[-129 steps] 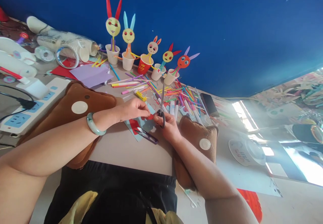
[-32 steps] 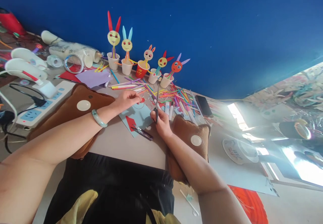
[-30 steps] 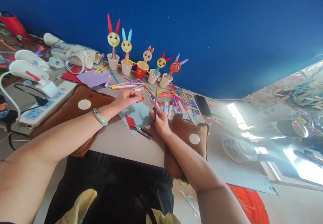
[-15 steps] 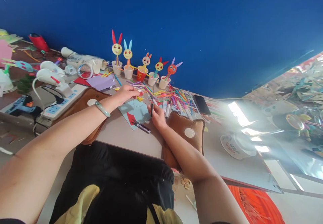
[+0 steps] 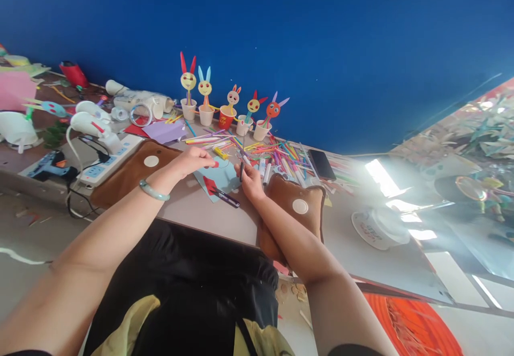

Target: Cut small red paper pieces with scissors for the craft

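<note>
My left hand [image 5: 195, 160] is closed in a pinch on a small piece of red paper [image 5: 216, 165], just above a light blue sheet [image 5: 223, 176]. My right hand [image 5: 251, 181] grips dark-handled scissors [image 5: 241, 169], their blades pointing away from me. Part of a drawn curve shows on the sheet. Near its front edge lie another red paper piece [image 5: 209, 184] and a slim black tool [image 5: 226, 197], which looks like thread snips. A yellow item [image 5: 220, 153] rests beyond my left fingertips.
Several rabbit figures in cups [image 5: 206, 115] line the blue wall. Coloured sticks and markers [image 5: 281, 164] lie in front of them. Brown cushions [image 5: 292, 206] flank the work area. A phone [image 5: 322, 164] and a white bowl [image 5: 381, 230] are rightward; a power strip [image 5: 114, 158] is leftward.
My left hand has drawn back towards me and slightly left, away from the sticks, with the red paper piece now showing at its fingertips. My right hand and the scissors have hardly moved.
</note>
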